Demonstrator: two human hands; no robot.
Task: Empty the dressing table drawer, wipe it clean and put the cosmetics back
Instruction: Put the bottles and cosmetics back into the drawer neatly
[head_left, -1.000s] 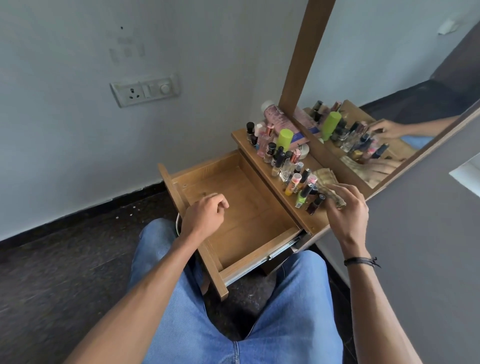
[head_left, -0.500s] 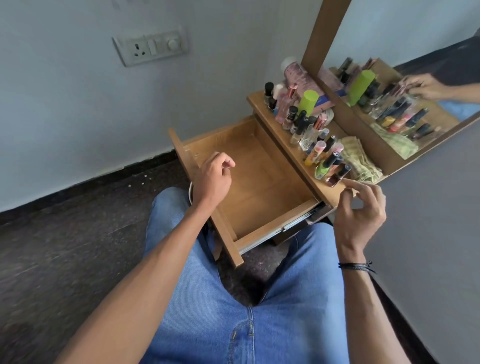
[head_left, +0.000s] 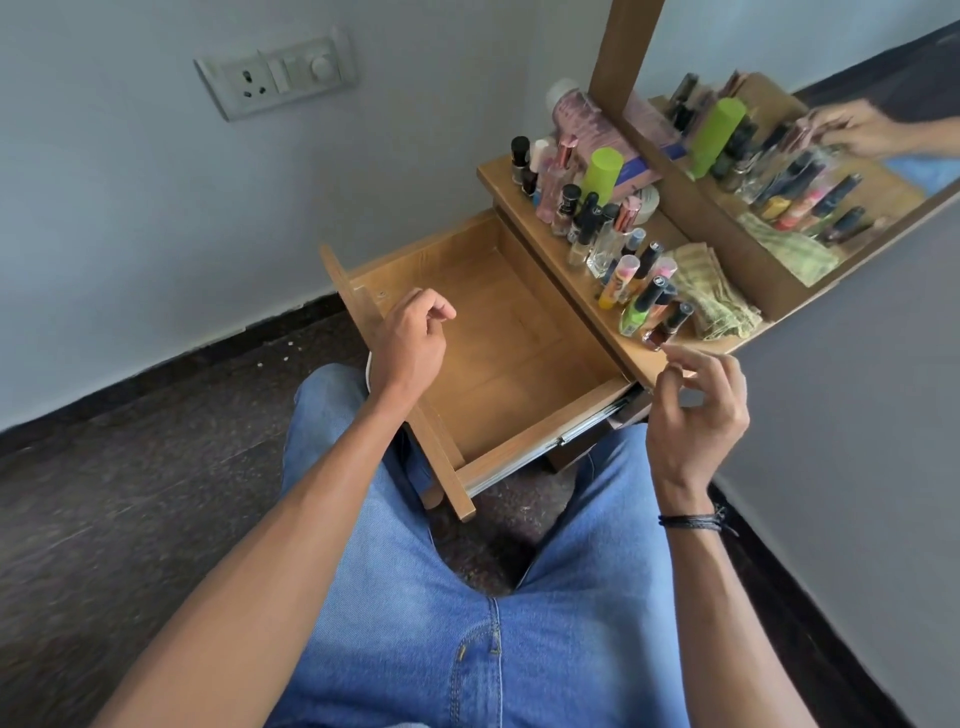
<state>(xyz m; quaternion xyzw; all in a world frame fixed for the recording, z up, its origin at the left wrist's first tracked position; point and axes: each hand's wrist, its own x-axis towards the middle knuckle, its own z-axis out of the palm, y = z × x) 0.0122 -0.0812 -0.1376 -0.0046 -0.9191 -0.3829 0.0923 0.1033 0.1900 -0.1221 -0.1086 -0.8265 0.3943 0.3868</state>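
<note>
**Head view: drawer (head_left: 498, 353) bare, cosmetics (head_left: 613, 244) on the desk (head_left: 582, 291)**

The drawer is pulled right out and holds nothing. The cosmetics stand in rows within reach, with a folded cloth (head_left: 711, 296) beside them. The left hand (head_left: 410, 343) hangs loosely curled over the drawer. The right hand (head_left: 696, 410), half-curled and holding nothing, hovers beside the nearest bottle, likely about to pick it up.

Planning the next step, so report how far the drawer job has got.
Done: drawer emptied; cosmetics stand on the tabletop beside a folded cloth. In hand: right hand, holding nothing, hovers by the end bottle. Left: returning everything; wiping can't be confirmed.
</note>
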